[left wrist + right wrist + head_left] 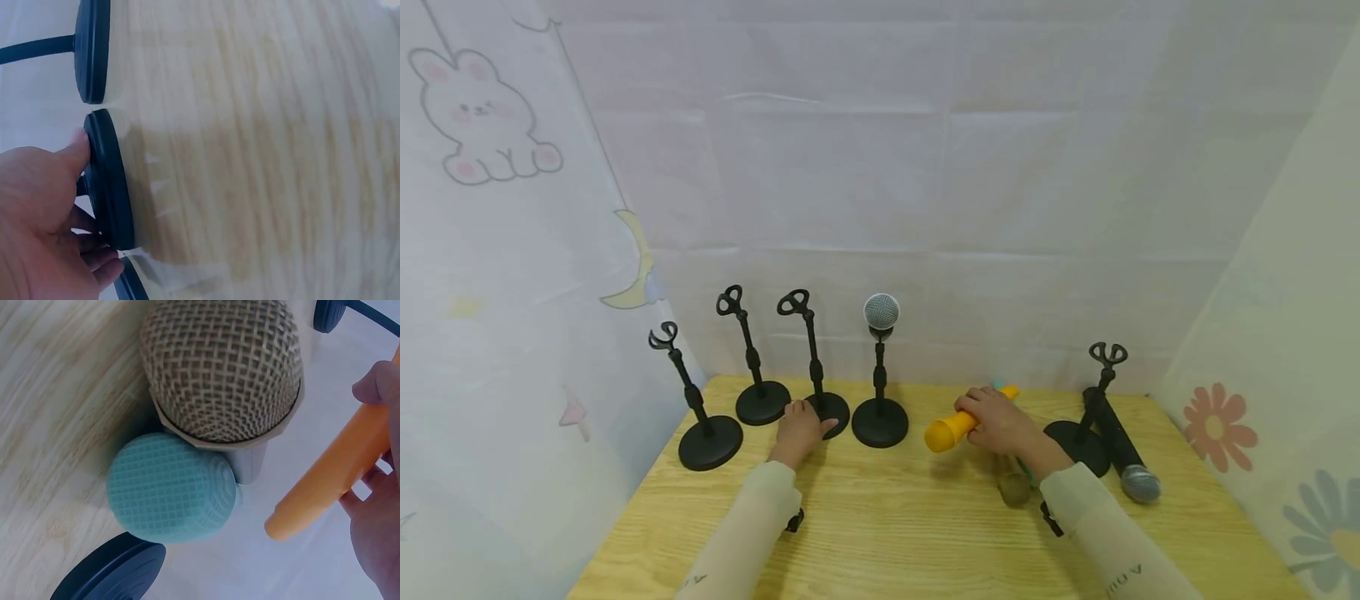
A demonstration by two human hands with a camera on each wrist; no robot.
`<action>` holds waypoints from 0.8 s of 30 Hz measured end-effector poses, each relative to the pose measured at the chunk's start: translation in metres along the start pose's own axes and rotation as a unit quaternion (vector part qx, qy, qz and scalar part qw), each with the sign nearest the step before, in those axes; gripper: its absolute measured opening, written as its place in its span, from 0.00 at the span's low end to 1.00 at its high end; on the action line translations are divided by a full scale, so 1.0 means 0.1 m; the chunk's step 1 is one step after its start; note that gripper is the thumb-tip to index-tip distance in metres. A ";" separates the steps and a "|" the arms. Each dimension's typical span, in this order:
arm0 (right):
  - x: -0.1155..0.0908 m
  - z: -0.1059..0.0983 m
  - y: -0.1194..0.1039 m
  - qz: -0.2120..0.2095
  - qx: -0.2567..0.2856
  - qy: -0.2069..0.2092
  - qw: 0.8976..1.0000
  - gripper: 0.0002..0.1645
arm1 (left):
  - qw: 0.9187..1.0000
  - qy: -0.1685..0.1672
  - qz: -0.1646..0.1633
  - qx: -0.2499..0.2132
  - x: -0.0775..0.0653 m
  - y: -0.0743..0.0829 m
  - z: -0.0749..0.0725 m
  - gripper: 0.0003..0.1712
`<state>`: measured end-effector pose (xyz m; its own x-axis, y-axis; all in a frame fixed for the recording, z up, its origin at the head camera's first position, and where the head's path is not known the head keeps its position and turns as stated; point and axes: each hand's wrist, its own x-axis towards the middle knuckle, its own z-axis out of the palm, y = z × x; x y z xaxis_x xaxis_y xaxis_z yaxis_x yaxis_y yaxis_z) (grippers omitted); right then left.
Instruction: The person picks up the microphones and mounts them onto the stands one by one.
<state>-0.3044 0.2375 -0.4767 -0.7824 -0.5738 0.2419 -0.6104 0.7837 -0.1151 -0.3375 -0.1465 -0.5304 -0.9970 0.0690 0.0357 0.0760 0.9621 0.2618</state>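
Head view: the table [880,533] supports five stands. The main stand [880,423], carrying the silver mic [882,312], serves as landmark. The second stand [817,372], just left of the main stand, bears no mic. The left hand [797,432] grips this stand's base [115,181]. The right hand [996,423] grasps the orange mic [953,428], which is to the right of the main stand and apart from it.

Recommended handling, by judgement: press the base flat so that the second stand cannot tip. Hold the orange mic by its handle, fingers off the grille. Give the main stand clearance on any pass, since a knock could dislodge the silver mic.

View differences: only the head view shows the tops of the stands. Right wrist view exposes the beige mic [222,369] and, just beside it, the teal mic [172,487], both right of the main stand; in the head view the right hand mostly hides the teal mic. Left wrist view reveals the fingertips [107,270] curled at the base's edge.
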 end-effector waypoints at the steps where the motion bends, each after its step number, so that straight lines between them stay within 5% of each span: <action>1: -0.01 -0.01 -0.01 0.000 0.006 0.004 1.000 0.22 | 1.000 0.003 0.001 -0.004 0.00 0.00 0.00 0.47; 7: -0.04 -0.05 -0.04 -0.012 0.025 0.042 0.999 0.23 | 0.999 -0.007 0.005 -0.032 0.01 -0.01 -0.05 0.44; 16: -0.02 -0.04 -0.06 -0.006 0.052 0.033 0.998 0.23 | 0.997 -0.026 0.010 -0.068 0.00 -0.08 -0.07 0.43; 24: -0.01 -0.05 -0.06 -0.029 0.072 0.082 0.994 0.24 | 0.994 -0.062 0.034 -0.085 0.03 -0.19 -0.11 0.44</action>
<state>-0.2993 0.2344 -0.4714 -0.7225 -0.5612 0.4038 -0.6741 0.7017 -0.2308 -0.3420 -0.1669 -0.5248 -0.9828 0.1750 -0.0582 0.1347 0.8965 0.4220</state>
